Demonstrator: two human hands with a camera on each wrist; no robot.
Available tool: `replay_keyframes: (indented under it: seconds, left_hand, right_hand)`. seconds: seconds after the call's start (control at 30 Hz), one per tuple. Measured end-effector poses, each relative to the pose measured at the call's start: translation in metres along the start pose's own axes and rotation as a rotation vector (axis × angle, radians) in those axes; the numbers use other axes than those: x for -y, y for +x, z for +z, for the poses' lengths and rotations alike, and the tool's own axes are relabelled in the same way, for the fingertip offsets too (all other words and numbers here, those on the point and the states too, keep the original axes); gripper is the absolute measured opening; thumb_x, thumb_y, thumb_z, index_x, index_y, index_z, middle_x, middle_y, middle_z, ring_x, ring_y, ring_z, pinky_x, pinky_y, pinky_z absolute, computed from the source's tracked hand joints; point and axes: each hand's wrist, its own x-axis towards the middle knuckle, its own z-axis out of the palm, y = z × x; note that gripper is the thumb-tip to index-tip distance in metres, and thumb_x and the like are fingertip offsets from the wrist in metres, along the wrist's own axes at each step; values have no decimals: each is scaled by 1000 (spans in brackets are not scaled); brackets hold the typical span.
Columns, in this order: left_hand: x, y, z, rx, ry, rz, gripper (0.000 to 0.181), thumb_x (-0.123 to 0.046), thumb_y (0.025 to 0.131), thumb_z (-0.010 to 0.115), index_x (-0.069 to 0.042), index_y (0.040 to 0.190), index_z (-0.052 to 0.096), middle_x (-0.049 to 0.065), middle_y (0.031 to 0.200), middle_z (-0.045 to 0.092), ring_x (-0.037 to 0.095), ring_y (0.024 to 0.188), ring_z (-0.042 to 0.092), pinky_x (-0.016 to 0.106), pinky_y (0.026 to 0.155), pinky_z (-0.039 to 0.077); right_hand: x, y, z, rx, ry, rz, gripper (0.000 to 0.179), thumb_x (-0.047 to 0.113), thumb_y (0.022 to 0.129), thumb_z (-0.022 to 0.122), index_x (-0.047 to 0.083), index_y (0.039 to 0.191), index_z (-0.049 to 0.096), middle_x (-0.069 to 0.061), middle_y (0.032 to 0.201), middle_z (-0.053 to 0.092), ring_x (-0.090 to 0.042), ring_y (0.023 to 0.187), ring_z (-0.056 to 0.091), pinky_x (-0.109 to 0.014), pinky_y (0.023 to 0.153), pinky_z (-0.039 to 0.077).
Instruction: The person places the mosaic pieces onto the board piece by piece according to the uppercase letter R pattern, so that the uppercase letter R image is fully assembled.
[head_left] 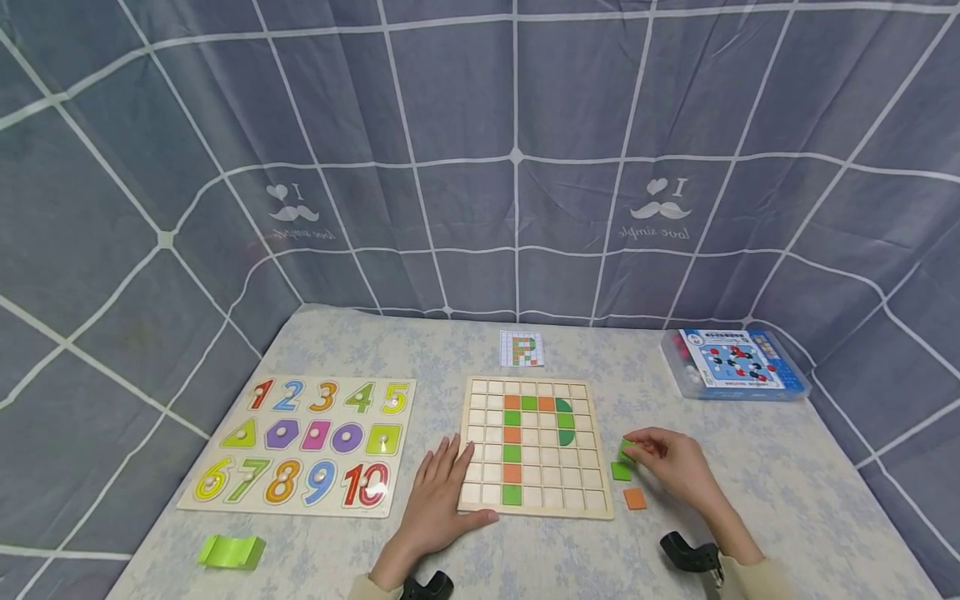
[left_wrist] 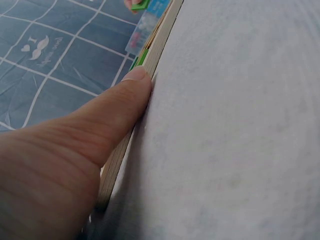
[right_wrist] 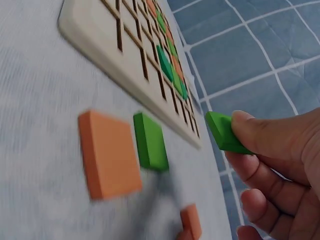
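My right hand (head_left: 675,468) pinches a green square tile (right_wrist: 220,131) between thumb and finger, just right of the wooden grid board (head_left: 537,513). Below it on the table lie another green tile (head_left: 620,472) and an orange tile (head_left: 634,499). A further orange piece (right_wrist: 191,220) shows low in the right wrist view. With fingers straight, my left hand (head_left: 442,510) rests at the board's lower left corner, its thumb along the front edge. Orange and green squares fill a column and a top row on the board; two dark green quarter-rounds (head_left: 564,405) sit at the right.
Behind the board lies a small pattern card (head_left: 521,348). A number-and-shape puzzle board (head_left: 397,467) is at left, with a green curved block (head_left: 231,552) in front. A clear plastic box (head_left: 738,364) stands back right. Grid-patterned cloth (head_left: 465,208) hangs around the table.
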Motion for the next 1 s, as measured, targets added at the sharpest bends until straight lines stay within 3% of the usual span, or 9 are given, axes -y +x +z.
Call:
replay_keyframes:
  seconds: [0.23,0.67,1.0]
  left_hand:
    - [2,-2,1,-5,2,-9,100,-65,75,65,-4,147,33,20,152,23,36,140,14,50,109,10]
    - [2,-1,3,-22,-1,6,100,-65,75,65,-3,146,34,22,151,25,38,139,17,52,109,11]
    - [1,0,2,-5,-10,-5,99,-65,76,65,-3,147,34,21,151,24,37,140,16,52,109,11]
  right_hand:
    - [13,11,15,10,45,4,10,13,84,73,7,92,72,3,70,57,-15,59,43,-26,49,34]
    - [40,29,42,74,128,-175,9,16,82,76,12,88,70,7,73,58,-13,57,44,-27,48,36]
    - [57,42,62,101,116,-218,6,14,83,74,14,89,73,8,77,63,-10,61,50,-27,54,41]
